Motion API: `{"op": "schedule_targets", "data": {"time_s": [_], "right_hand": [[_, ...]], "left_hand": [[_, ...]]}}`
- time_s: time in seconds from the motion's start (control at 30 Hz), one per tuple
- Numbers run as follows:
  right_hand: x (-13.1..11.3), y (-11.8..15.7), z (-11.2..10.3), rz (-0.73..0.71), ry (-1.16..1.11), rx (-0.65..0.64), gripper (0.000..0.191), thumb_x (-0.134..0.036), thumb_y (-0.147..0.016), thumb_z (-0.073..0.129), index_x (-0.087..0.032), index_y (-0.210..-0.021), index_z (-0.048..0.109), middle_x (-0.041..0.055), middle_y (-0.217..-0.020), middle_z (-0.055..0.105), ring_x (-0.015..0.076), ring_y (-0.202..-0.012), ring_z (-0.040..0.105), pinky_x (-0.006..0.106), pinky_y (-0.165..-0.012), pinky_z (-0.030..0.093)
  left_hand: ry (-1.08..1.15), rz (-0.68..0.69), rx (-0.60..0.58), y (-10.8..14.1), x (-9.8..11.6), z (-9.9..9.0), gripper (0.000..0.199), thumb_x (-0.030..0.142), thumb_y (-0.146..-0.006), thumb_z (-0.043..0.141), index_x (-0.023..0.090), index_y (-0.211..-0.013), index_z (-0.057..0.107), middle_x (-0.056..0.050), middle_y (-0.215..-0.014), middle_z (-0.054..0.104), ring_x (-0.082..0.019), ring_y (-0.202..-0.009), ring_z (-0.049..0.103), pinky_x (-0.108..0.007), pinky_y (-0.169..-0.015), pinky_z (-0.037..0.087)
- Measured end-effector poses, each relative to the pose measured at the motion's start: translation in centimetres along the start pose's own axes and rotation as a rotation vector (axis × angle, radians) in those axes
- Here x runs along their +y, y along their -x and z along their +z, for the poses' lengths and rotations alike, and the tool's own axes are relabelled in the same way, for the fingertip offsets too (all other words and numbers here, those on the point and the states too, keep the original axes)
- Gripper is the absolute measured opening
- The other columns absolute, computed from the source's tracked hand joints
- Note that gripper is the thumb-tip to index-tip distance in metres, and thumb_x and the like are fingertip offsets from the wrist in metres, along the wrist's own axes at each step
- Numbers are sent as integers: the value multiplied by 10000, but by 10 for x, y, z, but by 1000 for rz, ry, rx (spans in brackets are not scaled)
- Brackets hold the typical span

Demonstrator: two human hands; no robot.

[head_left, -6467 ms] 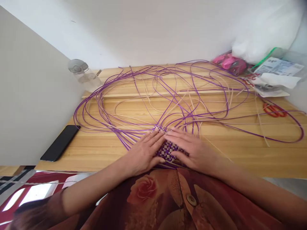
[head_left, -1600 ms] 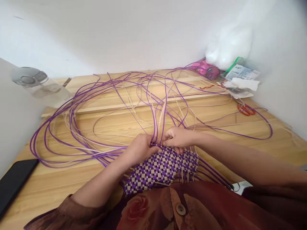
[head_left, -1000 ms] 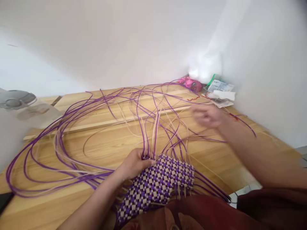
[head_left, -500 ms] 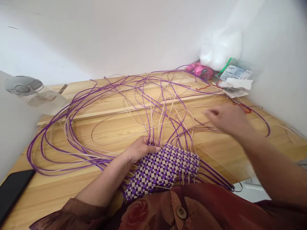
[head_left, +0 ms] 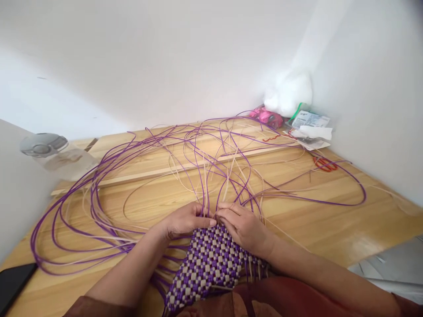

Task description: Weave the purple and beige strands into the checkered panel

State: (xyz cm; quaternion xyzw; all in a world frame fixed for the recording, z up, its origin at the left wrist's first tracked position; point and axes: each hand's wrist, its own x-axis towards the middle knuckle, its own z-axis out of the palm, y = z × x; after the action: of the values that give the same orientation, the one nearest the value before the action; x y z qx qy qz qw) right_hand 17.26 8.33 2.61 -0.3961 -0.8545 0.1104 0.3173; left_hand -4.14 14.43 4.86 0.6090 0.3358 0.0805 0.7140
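A purple and beige woven piece (head_left: 206, 264) lies close to my body, with long loose strands (head_left: 95, 193) fanning out from its edges. My left hand (head_left: 190, 220) is closed on the piece's upper edge, its thumb lying along the weave and strands rising behind it. Right beside it, my right hand (head_left: 243, 224) has its fingers pinched together at the same edge, among the strand bases. What exactly its fingertips hold is too small to tell.
Purple and beige strands curve over the wooden table (head_left: 297, 220). A grey-topped container (head_left: 44, 145) stands at the left, near a black flat object (head_left: 15, 284). Pink bundles (head_left: 267, 118), a white bag (head_left: 291, 92), papers (head_left: 312, 134) and red cord (head_left: 325, 164) are at the right back.
My right hand has come from the right, above the table, down to the weave's upper edge beside my left hand. The view has tilted upward, and the woven piece sits lower in it.
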Motion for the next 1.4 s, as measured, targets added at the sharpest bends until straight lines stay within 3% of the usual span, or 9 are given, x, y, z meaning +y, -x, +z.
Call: {"op": "schedule_targets", "data": {"time_s": [0.13,0.23,0.4,0.53,0.77,0.9,1.07,1.23,1.4], "right_hand": [[1,0,3,24,26,26,267,-90,-873,476,-203,-1086,594,88,-1197,576,205,-1099,537,366,-961,480],[4,-1,3,56,58,-24,168,-117,-881,485,-184,-980,603,91,-1132,574,204,-1029,529,358,-911,479],[9,-1,0,122,137,-137,122,-157,-906,466,-160,-856,577,87,-864,588,219,-882,498,360,-798,435],[12,-2,-5,139,14,-66,109,-150,-907,481,-166,-840,566,52,-837,607,190,-868,496,326,-821,389],[15,-4,-8,414,-83,-77,51,-193,-818,574,-186,-868,576,4,-741,611,162,-757,544,284,-717,392],[13,-8,-4,283,-63,19,304,-161,-830,545,-180,-1133,547,16,-785,630,175,-819,558,292,-776,422],[19,-14,-7,113,86,-28,199,-193,-905,490,-182,-1005,662,45,-887,683,189,-852,548,326,-843,419],[28,-18,-31,-2,309,30,273,-232,-924,505,-238,-1146,665,72,-984,629,199,-927,514,346,-867,411],[30,-26,-63,-52,543,36,232,-312,-911,543,-340,-1087,690,66,-1097,592,242,-1006,468,413,-894,346]], "left_hand": [[-85,-58,-157,-12,13,-12,322,458,-666,739,150,-760,717,-3,-696,631,-139,-695,533,-264,-738,430],[-76,-51,-43,-21,12,1,308,397,-609,779,138,-748,689,1,-689,619,-135,-671,529,-258,-693,430],[-70,45,174,-19,-4,29,247,314,-666,733,123,-811,673,-3,-735,624,-127,-691,529,-260,-720,422],[-30,51,298,-13,-18,31,238,321,-668,732,129,-791,663,5,-718,611,-116,-664,517,-245,-674,404],[27,36,267,-13,-21,26,279,370,-653,750,127,-743,646,10,-669,572,-110,-632,498,-242,-627,385],[49,65,251,-13,-20,25,298,371,-638,761,126,-769,654,-3,-698,588,-124,-672,518,-256,-676,411],[84,85,258,-12,-18,27,284,355,-630,772,132,-753,649,8,-709,599,-116,-674,523,-252,-690,411],[60,5,245,-8,-14,26,285,347,-616,782,133,-762,664,11,-690,606,-110,-634,513,-246,-640,394],[75,-4,254,-6,-15,26,235,309,-634,774,127,-766,704,-18,-726,657,-114,-659,548,-247,-663,410]]}}
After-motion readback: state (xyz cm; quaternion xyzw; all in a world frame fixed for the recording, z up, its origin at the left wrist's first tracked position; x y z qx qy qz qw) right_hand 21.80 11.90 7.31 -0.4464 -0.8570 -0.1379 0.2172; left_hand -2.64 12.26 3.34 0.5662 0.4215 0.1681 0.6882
